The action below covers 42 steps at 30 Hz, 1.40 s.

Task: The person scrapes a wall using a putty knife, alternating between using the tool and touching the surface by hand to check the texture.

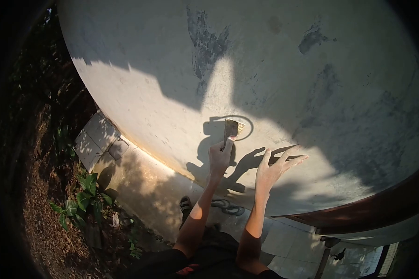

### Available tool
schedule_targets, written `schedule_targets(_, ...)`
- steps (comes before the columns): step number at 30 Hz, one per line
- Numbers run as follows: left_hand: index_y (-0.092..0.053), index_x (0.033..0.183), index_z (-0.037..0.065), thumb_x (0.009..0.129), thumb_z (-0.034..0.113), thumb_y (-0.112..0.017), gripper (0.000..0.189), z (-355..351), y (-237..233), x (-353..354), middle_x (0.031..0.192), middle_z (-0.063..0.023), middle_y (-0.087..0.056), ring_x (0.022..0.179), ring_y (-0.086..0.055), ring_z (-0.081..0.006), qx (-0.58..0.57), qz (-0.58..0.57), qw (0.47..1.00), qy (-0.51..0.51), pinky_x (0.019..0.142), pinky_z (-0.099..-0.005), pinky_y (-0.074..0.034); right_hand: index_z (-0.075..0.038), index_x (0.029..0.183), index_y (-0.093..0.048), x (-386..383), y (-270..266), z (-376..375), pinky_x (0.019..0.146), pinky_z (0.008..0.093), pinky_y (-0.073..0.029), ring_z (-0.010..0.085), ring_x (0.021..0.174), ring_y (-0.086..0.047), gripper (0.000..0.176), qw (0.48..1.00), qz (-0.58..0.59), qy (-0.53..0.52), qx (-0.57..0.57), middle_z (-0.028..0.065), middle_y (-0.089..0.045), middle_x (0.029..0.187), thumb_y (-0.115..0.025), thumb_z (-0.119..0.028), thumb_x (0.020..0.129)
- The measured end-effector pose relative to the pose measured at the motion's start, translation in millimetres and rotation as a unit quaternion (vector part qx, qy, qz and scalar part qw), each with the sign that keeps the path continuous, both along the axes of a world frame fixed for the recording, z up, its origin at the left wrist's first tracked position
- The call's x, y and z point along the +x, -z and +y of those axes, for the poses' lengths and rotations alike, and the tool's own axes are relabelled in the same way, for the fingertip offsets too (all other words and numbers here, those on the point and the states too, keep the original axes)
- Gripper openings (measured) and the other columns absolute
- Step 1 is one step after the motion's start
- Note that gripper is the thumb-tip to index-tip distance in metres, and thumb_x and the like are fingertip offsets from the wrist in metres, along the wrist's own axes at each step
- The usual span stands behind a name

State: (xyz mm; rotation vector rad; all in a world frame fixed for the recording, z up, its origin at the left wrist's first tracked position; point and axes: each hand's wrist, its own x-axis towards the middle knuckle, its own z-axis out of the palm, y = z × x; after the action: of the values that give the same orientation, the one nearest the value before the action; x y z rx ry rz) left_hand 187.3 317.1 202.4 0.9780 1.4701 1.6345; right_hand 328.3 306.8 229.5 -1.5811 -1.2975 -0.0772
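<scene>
My left hand (220, 157) is closed round the handle of a putty knife (233, 127), its blade turned up toward a pale plastered wall (163, 125). Whether the blade touches the surface is hard to tell. To the right, my right hand (274, 170) holds nothing; its fingers are stretched out and apart near the wall. Both hands look dusty. Dark grey patches (209, 42) mark the upper wall, and the shadow of my head and hands falls around the knife.
Along the wall's foot runs a concrete ledge (149, 174). A coiled dark loop, perhaps a hose or cord (228, 207), lies on it by my foot (185, 203). Leafy plants (86, 200) grow in leaf-strewn soil at left. Pale tiles (293, 239) and a dark post (322, 264) are at lower right.
</scene>
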Motion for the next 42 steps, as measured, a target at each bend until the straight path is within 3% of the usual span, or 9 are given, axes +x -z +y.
schedule_targets(6,-0.046,0.056,0.004,0.096,0.033,-0.063,0.053,-6.2,-67.1,5.5,0.052,0.0062,-0.033,0.052,-0.030,-0.0040,-0.032,0.111,0.992,-0.050,0.047,-0.0282,-0.023,-0.012,0.156,-0.010,-1.6,-1.1,-1.2,0.117,0.0571,-0.010,0.0499,0.145,0.002,0.086,1.000,0.001,-0.002,-0.001,0.0311,0.011,0.156,-0.065,-0.023,0.091)
schedule_targets(12,-0.056,0.068,-0.006,0.096,0.039,-0.061,0.053,1.0,-4.3,-1.3,0.051,-0.0030,-0.035,0.054,-0.033,-0.0086,-0.013,0.062,0.998,-0.019,0.049,-0.0344,-0.029,-0.011,0.156,-0.011,0.8,0.1,0.4,0.117,0.0567,-0.009,0.0492,0.145,0.002,0.086,1.000,-0.012,-0.003,0.001,0.0319,0.012,0.156,-0.065,-0.022,0.090)
schedule_targets(17,-0.056,0.067,-0.005,0.096,0.038,-0.061,0.053,-8.8,-64.3,2.7,0.051,-0.0013,-0.036,0.051,-0.033,-0.0071,-0.017,0.086,0.996,-0.024,0.046,-0.0343,-0.029,-0.006,0.155,-0.012,-4.6,-0.7,2.0,0.117,0.0560,-0.010,0.0479,0.146,0.002,0.086,1.000,-0.015,0.010,0.010,0.0321,0.012,0.156,-0.066,-0.022,0.089)
schedule_targets(22,-0.056,0.068,-0.004,0.096,0.040,-0.061,0.052,-5.7,-35.5,-6.4,0.051,-0.0004,-0.037,0.048,-0.036,-0.0066,-0.029,0.068,0.997,-0.001,0.045,-0.0353,-0.032,-0.001,0.153,-0.018,-10.2,-5.9,8.5,0.118,0.0544,-0.010,0.0477,0.146,0.002,0.083,0.999,0.015,0.031,0.006,0.0331,0.011,0.155,-0.067,-0.021,0.089)
schedule_targets(28,-0.059,0.073,-0.006,0.093,0.031,-0.062,0.042,13.0,-36.6,-1.8,0.054,-0.0140,-0.048,0.049,-0.044,-0.0191,0.046,0.091,0.995,-0.009,0.055,-0.0401,-0.041,0.001,0.151,-0.021,-15.6,-11.7,7.7,0.118,0.0526,-0.010,0.0473,0.146,0.004,0.079,0.998,0.017,0.058,0.006,0.0343,0.010,0.155,-0.066,-0.021,0.090)
schedule_targets(30,-0.061,0.076,-0.005,0.090,0.025,-0.062,0.033,7.0,-28.7,-7.9,0.060,-0.0216,-0.052,0.053,-0.048,-0.0292,-0.043,0.080,0.996,0.011,0.060,-0.0436,-0.041,0.003,0.151,-0.021,-16.9,-15.5,9.7,0.118,0.0515,-0.011,0.0466,0.146,0.002,0.078,0.997,0.054,0.052,0.007,0.0347,0.008,0.155,-0.066,-0.020,0.091)
schedule_targets(38,-0.061,0.078,-0.005,0.088,0.017,-0.057,0.025,5.2,-50.4,-6.6,0.063,-0.0201,-0.057,0.060,-0.058,-0.0374,-0.020,0.251,0.966,-0.060,0.060,-0.0467,-0.043,0.004,0.150,-0.023,-20.2,-16.9,8.4,0.117,0.0479,-0.017,0.0457,0.146,-0.003,0.074,0.996,0.039,0.082,-0.011,0.0347,0.003,0.155,-0.063,-0.021,0.093)
schedule_targets(40,-0.057,0.075,-0.006,0.085,0.012,-0.053,0.021,13.4,-29.1,8.8,0.063,-0.0221,-0.057,0.062,-0.058,-0.0425,0.183,0.192,0.928,-0.263,0.062,-0.0503,-0.043,0.004,0.150,-0.024,-21.2,-22.6,7.4,0.118,0.0469,-0.017,0.0440,0.147,-0.005,0.073,0.994,0.067,0.080,-0.025,0.0335,0.002,0.156,-0.063,-0.022,0.093)
schedule_targets(42,-0.058,0.078,-0.004,0.086,0.012,-0.052,0.019,6.9,-20.9,-14.4,0.073,-0.0241,-0.060,0.075,-0.060,-0.0440,0.100,0.348,0.915,-0.176,0.069,-0.0509,-0.044,0.003,0.150,-0.024,-17.6,-22.4,5.1,0.118,0.0465,-0.017,0.0430,0.147,-0.006,0.073,0.994,0.074,0.076,-0.025,0.0326,0.000,0.157,-0.063,-0.023,0.094)
